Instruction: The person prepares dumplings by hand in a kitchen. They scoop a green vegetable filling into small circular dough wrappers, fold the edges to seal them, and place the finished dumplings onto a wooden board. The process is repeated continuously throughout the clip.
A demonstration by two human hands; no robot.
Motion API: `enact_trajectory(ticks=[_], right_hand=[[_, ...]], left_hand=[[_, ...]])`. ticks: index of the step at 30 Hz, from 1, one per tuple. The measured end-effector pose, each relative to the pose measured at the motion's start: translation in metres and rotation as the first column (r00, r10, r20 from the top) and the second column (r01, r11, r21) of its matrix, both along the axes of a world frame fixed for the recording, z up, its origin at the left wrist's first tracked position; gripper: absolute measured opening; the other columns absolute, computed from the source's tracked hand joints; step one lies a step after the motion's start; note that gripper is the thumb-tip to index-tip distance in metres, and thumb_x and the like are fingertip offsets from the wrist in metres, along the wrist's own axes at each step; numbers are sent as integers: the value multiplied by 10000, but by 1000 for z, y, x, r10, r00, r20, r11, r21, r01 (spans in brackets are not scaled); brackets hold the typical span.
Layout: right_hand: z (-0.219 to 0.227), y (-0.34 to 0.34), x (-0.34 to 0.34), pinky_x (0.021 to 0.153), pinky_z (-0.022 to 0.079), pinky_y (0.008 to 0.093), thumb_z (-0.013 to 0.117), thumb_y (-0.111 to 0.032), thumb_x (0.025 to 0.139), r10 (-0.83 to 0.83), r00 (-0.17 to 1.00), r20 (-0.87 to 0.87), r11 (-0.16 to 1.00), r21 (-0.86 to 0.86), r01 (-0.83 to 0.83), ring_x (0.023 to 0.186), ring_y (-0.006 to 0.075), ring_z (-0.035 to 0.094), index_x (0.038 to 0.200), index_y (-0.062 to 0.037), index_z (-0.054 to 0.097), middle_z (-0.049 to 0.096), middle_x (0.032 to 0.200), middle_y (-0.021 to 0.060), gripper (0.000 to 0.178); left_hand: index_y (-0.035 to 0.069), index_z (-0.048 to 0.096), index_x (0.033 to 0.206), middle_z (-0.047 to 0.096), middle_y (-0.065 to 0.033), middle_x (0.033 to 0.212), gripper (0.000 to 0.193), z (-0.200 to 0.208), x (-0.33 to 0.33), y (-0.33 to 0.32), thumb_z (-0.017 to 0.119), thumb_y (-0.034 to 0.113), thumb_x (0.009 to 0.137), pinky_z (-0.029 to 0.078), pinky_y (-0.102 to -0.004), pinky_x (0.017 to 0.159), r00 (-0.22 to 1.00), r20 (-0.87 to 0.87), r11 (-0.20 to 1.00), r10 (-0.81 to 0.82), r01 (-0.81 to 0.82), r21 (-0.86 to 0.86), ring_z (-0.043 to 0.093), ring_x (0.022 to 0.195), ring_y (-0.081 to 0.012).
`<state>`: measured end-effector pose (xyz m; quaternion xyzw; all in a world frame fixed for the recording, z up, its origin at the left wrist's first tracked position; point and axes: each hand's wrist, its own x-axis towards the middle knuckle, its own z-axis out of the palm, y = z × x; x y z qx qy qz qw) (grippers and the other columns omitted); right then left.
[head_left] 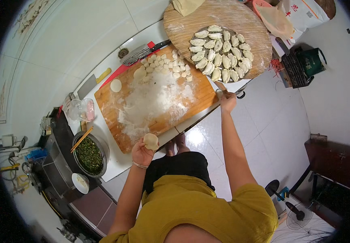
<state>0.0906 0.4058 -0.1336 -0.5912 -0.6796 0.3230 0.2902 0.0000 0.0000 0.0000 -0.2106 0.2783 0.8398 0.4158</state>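
Low over the near-left edge of the floured wooden board (201, 97), my left hand (141, 153) is closed on a round, flat dumpling wrapper (151, 141). My right hand (227, 102) is at the counter edge by the board's right corner, its fingers closed round a short brown wooden stick (220, 86) that the hand partly hides. Beside those fingers is a small pale piece (219, 92), too small to make out. Many small dough pieces (154, 62) lie at the board's far side, and a rolled wrapper (115, 85) lies near its left edge.
Rows of filled dumplings sit on a round tray (192, 45) atop a woven round lid (260, 48). A cleaver (86, 87) and a black-handled knife (160, 44) lie behind the board. Left are a metal bowl (104, 152) of green filling, chopsticks (81, 139) and a small bowl (80, 183).
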Motion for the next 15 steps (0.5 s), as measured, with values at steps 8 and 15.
enact_trajectory(ticks=[8, 15], right_hand=[[78, -124, -23, 533, 391, 238, 630, -31, 759, 441, 834, -332, 866, -86, -492, 568, 75, 420, 631, -18, 468, 470, 600, 9, 206], [85, -223, -83, 534, 403, 231, 689, -18, 733, 585, 598, -548, 575, -240, -782, 570, 68, 471, 700, -18, 569, 555, 618, 15, 125]], left_hand=[[-24, 512, 1151, 550, -202, 1174, 376, 14, -13, 13, 455, 112, 805, 435, -481, 946, 994, 60, 955, 87, -100, 278, 524, 1095, -357], [-15, 446, 1226, 506, -207, 1230, 367, 49, -19, -18, 439, 194, 924, 483, -393, 904, 973, -176, 981, 150, -125, 146, 552, 1063, -319]])
